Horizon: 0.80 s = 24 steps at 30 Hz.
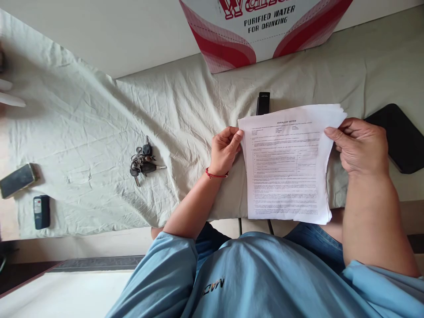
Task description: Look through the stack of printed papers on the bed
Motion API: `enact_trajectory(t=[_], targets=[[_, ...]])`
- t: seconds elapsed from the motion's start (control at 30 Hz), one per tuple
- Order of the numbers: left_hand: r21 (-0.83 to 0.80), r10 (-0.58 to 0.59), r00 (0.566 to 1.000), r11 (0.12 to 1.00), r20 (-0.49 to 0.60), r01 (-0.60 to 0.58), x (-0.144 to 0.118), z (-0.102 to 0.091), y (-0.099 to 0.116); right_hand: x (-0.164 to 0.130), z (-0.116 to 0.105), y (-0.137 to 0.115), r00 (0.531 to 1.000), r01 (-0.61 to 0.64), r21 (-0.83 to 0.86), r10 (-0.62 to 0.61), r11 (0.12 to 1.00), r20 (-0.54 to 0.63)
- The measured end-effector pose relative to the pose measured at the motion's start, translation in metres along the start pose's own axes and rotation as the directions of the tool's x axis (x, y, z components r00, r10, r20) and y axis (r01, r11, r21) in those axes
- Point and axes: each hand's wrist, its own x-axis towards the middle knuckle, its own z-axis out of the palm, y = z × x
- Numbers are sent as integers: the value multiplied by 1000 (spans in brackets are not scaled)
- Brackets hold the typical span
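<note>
A stack of printed paper sheets (pixel 285 172) hangs upright between my hands, its top page headed "OVERLEAF NOTES". My left hand (pixel 225 150) pinches the upper left edge, thumb on the front. At the upper right corner my right hand (pixel 361 143) is closed on the sheets, its thumb also in front. The sheets' edges fan out slightly along the right side. Partly hidden behind the top of the stack is a small black object (pixel 263 104). A black tablet-like slab (pixel 399 137) lies just beyond my right hand.
A cloth-covered table (pixel 185 101) spreads before me. A red and white water carton (pixel 265 31) stands at the back. To the left lie a bunch of keys (pixel 144 161), a phone (pixel 18 180) and a small black device (pixel 41 212). White pointed objects (pixel 11 98) show at the far left edge.
</note>
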Motion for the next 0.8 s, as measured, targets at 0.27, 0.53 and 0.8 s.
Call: enact_trajectory(t=[0.27,0.53,0.8], targets=[[29,8,1000,1000,1,-8,-1,0,-3,0,2,-1,999,42,26,-41,999,-19],[39,19,998,999,-60,-16,1,0,-8,3,5,1,987,153,44,-151,987,-59],[5,8,1000,1000,-30,-7,-1,1,-2,7,5,3,990,121,85,-114,989,-81]])
